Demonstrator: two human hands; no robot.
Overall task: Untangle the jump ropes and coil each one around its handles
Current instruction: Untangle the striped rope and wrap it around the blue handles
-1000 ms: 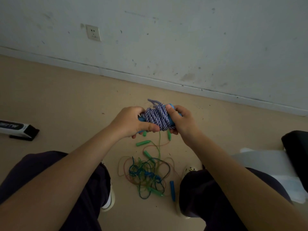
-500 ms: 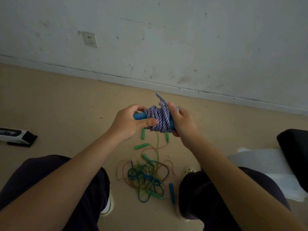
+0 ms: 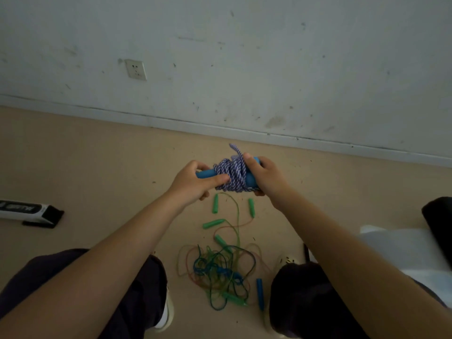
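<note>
Jump rope in purple-and-white braid (image 3: 231, 176) sits wound in a thick bundle around blue handles (image 3: 205, 173), held in the air above the floor (image 3: 97, 167) between both hands. The left hand (image 3: 193, 182) grips the left end of the handles, thumb laid along the front onto the first coils, with the other fingers curled behind where they cannot be seen. The right hand (image 3: 265, 177) clasps the right end, its thumb pressing over the top of the coils; its palm hides most of that end of the handles, so only a sliver of blue shows. A short loose tail of the braid (image 3: 234, 149) sticks up behind the bundle. How many handles lie inside the wrap cannot be told, since the cord covers the middle. Below, on the floor between the person's knees, lies a tangle of thin cords (image 3: 220, 272) in green, blue and orange, their strands too interlaced to follow one by one. Green handles (image 3: 215, 203) lie scattered above the tangle, and a blue handle (image 3: 259, 293) lies at its lower right, beside the right knee. A black-and-white box (image 3: 29, 212) at far left is cut by the frame edge, its print blurred. A wall socket (image 3: 136, 69) sits on the scuffed wall (image 3: 269, 57).
</note>
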